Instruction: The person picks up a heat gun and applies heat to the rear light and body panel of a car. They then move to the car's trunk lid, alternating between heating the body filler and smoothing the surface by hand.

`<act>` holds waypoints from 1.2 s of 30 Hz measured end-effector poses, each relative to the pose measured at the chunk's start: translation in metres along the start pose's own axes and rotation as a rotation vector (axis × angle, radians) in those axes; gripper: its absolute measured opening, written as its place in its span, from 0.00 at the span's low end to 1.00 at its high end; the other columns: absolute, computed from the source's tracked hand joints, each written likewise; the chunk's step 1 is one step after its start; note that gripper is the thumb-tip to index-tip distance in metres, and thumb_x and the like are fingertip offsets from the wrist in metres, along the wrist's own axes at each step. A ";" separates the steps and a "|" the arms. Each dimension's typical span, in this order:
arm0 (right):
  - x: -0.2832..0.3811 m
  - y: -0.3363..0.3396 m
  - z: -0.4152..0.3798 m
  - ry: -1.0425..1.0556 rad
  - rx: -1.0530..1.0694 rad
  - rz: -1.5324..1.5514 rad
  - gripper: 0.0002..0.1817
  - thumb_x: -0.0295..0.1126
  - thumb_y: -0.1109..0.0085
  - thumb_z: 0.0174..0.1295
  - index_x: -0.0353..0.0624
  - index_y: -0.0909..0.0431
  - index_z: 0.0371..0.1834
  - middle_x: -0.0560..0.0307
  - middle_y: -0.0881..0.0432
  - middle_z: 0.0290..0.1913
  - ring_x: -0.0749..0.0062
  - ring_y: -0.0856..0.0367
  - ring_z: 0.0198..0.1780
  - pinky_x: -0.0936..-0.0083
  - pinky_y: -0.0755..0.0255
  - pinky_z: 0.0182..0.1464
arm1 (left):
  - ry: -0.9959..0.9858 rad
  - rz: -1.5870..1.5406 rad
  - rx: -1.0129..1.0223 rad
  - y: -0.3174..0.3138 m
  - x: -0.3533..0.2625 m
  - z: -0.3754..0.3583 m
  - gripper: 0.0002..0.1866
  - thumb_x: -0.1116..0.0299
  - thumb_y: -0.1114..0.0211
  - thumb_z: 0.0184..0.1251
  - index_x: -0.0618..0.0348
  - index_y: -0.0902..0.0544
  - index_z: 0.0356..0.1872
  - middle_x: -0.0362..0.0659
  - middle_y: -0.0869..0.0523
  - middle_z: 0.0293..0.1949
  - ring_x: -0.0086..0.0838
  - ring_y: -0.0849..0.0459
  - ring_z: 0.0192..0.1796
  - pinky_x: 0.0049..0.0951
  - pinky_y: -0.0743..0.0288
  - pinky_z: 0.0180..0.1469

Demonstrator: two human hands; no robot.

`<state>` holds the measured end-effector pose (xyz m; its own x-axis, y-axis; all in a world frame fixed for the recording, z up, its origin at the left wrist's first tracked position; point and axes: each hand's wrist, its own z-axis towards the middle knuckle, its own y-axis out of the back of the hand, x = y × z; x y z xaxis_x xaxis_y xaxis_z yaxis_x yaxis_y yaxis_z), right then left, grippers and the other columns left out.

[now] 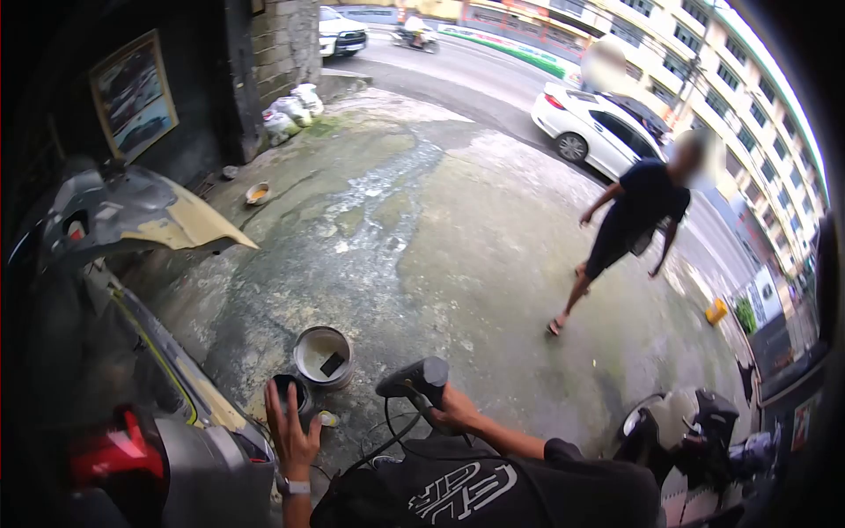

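My right hand [456,407] is wrapped round the handle of a dark corded power tool [407,380] with a round grey end; its exact kind I cannot make out. The black cord loops down across my dark shirt. My left hand [293,433] has its fingers spread and holds nothing, beside the edge of a grey and beige car body panel [216,407]. Just beyond those fingers stands a dark, open can [302,391], partly hidden by them. A small container with a yellowish top [328,420] sits close by. Farther out, a bucket [300,354] holds a black block [332,363].
A person [635,211] in dark clothes walks on the concrete ahead. At right stands a motorcycle [678,418]; at left, a pointed grey and beige panel [189,218] juts out. A bowl [258,194] lies on the ground. White car [603,132] on the street.
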<state>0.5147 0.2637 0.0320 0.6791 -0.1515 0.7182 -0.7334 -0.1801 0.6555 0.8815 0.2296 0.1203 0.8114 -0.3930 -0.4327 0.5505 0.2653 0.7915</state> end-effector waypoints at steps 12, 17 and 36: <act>-0.082 0.061 -0.014 0.063 -0.172 0.142 0.37 0.40 0.35 0.59 0.37 0.39 0.69 0.30 0.22 0.56 0.33 0.22 0.58 0.53 0.27 0.58 | -1.159 0.024 0.099 0.036 -0.450 0.313 0.39 0.80 0.42 0.67 0.53 0.43 0.80 0.41 0.26 0.12 0.24 0.29 0.12 0.31 0.30 0.17; -0.112 0.098 -0.026 -0.148 -0.155 0.067 0.34 0.41 0.35 0.59 0.33 0.38 0.63 0.28 0.18 0.49 0.30 0.20 0.53 0.50 0.25 0.53 | -1.334 -0.160 -0.113 -0.008 -0.552 0.332 0.33 0.80 0.44 0.69 0.63 0.37 0.77 0.45 0.20 0.17 0.26 0.22 0.16 0.32 0.24 0.22; -0.161 0.132 0.009 -0.013 -0.112 0.068 0.36 0.38 0.36 0.57 0.29 0.39 0.65 0.27 0.19 0.44 0.33 0.17 0.48 0.52 0.23 0.50 | -1.065 -0.152 0.315 -0.053 -0.491 0.325 0.33 0.70 0.37 0.71 0.56 0.35 0.77 0.45 0.18 0.24 0.29 0.19 0.21 0.31 0.24 0.24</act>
<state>0.3091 0.2554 0.0008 0.6277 -0.1719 0.7593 -0.7759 -0.0590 0.6281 0.3903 0.1224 0.4315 0.0752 -0.9952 -0.0633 0.4327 -0.0246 0.9012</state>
